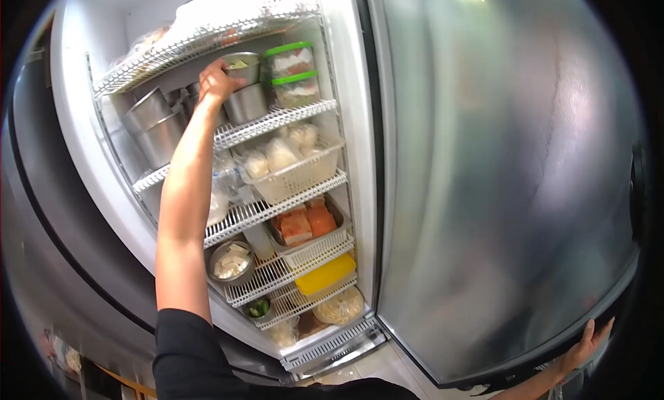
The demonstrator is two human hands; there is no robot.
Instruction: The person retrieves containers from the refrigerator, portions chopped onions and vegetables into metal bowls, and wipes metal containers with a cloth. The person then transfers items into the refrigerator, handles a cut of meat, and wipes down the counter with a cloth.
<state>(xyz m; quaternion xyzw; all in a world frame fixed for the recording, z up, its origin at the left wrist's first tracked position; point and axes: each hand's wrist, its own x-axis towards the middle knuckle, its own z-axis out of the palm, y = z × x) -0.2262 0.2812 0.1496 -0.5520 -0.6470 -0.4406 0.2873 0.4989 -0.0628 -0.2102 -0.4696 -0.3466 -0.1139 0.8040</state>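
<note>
My left hand point(218, 82) reaches into the refrigerator at the upper shelf, closed on the rim of a round metal container point(250, 71) with pale green food inside. That container sits on top of another metal container point(247, 104). Just to its right, two clear tubs with green lids point(294, 77) are stacked. More metal containers point(160, 134) stand left of my forearm. Low at the far right, my right hand point(588, 345) grips the edge of the open refrigerator door point(484, 192); part of its grip is hidden.
Wire shelves point(277, 129) cross the refrigerator. Below are a white basket point(297, 179) of wrapped pale items, a tray of orange-pink fish or meat point(304, 224), a bowl of white chunks point(232, 262), a yellow container point(326, 274) and a bag of pale food point(339, 305).
</note>
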